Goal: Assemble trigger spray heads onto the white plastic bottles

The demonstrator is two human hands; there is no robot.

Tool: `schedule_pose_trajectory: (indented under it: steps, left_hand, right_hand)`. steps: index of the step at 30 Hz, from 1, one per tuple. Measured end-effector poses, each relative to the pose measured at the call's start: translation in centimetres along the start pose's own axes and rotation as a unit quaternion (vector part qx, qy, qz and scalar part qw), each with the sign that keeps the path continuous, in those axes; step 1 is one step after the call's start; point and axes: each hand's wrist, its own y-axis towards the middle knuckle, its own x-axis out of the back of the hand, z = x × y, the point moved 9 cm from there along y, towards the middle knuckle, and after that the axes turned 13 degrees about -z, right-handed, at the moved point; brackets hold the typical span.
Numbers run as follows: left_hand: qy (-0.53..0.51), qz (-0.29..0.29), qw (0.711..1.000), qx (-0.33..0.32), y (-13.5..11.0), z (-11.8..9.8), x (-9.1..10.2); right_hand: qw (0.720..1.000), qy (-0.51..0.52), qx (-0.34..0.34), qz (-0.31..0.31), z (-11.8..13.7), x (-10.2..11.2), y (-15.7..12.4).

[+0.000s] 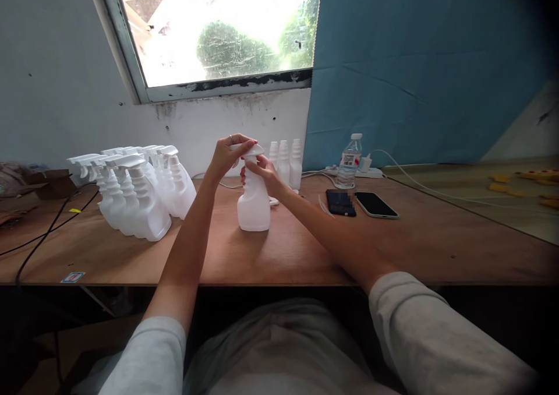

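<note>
A white plastic spray bottle [254, 205] stands upright on the wooden table in front of me. My left hand [229, 155] grips the white trigger sprayer head [253, 149] on top of it. Just below, my right hand [265, 172] is closed around the bottle's neck. Part of the trigger and neck is hidden behind my fingers. Behind my right hand stand several bottles without sprayer heads [296, 165]. To the left of my left arm is a tight group of white spray bottles [148, 203] with sprayer heads on.
At the right lie a dark phone [376, 205] and a black flat item [340, 202]. A water bottle [349, 163] stands behind them near a white charger [365, 163] and its cables. Black cables [41, 237] cross the table's left end, near a cardboard box [51, 184].
</note>
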Motion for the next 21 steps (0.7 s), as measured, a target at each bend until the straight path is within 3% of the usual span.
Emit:
schedule_pose_trajectory:
  steps: [6, 10, 21]
  left_hand:
    - [0.002, 0.003, 1.0, 0.002, 0.05, 0.15, -0.01]
    - [0.01, 0.005, 1.0, 0.001, 0.0, 0.12, 0.01]
    - [0.001, 0.008, 1.0, 0.01, -0.08, 0.16, -0.05]
  right_hand:
    - [1.0, 0.01, -0.008, -0.014, -0.29, 0.45, 0.07]
    - [0.999, 0.03, -0.033, 0.017, -0.57, -0.01, -0.03]
    - [1.0, -0.012, -0.015, 0.012, -0.4, 0.01, 0.31]
